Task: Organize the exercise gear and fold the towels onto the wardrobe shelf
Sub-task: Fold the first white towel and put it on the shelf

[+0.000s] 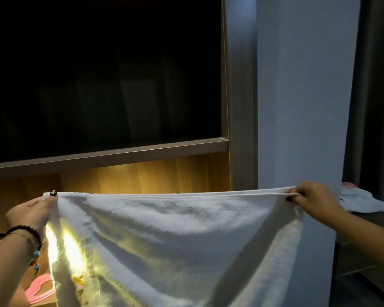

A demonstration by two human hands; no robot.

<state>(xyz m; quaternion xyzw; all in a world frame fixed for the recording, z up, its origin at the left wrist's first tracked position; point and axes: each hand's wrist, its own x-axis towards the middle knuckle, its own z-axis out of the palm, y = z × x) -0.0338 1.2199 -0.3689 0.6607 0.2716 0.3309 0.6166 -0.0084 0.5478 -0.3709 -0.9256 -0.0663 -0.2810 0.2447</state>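
Observation:
A white towel (169, 235) hangs spread wide in front of me, its top edge stretched level across the lower half of the view. My left hand (32, 212) pinches the top left corner, and my right hand (313, 201) pinches the top right corner, where two layers of hem meet. The cloth sags down out of the frame and hides most of the lit wardrobe shelf (142, 176) behind it. A pink ring-shaped piece of gear (39, 290) lies on the wooden shelf board at the lower left, partly covered by the towel.
The wardrobe's upper compartment (102, 74) is dark above a grey shelf edge (111, 155). A grey upright panel (242, 96) and a pale wall stand to the right. Further right, crumpled white cloth (364, 202) lies on a dark surface beside a grey curtain (375, 85).

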